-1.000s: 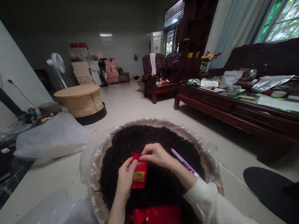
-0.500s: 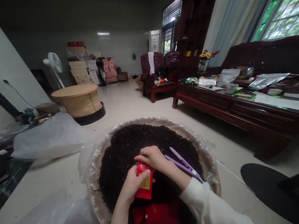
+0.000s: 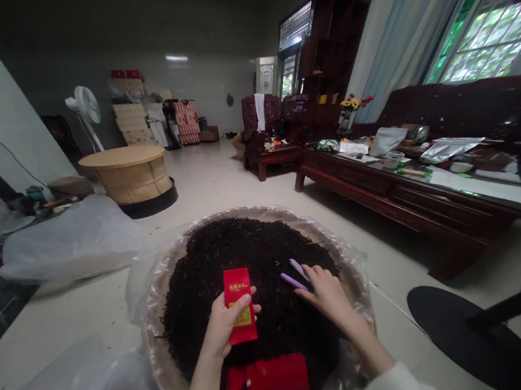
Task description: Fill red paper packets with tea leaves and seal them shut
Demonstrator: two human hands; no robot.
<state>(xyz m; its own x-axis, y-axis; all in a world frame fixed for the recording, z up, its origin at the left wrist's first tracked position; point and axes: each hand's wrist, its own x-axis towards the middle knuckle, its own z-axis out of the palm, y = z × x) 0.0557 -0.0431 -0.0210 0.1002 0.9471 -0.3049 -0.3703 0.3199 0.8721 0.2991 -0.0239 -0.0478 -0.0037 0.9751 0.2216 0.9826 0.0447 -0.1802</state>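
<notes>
My left hand (image 3: 229, 319) grips a small red tea packet (image 3: 236, 278) with gold lettering and a yellow label. The packet stands upright, my thumb across its front. To the right, my right hand (image 3: 325, 290) is closed around a purple flat iron (image 3: 295, 281), whose two arms stick out apart past my fingers; the rest of it is hidden under the hand. Both hands are above a heap of dark loose tea leaves (image 3: 242, 240). Nearer to me, more red packaging (image 3: 270, 380) lies on the leaves.
The leaves fill a round basket lined with clear plastic (image 3: 158, 348). Plastic bags (image 3: 70, 240) lie on the floor at left, near a round woven stand (image 3: 135, 177). A dark wooden table (image 3: 381, 188) with clutter and a black round base (image 3: 466, 335) are at right.
My right hand has left the top of the red packet and moved right onto the purple flat iron. My left hand still holds the packet, now more upright and slightly left.
</notes>
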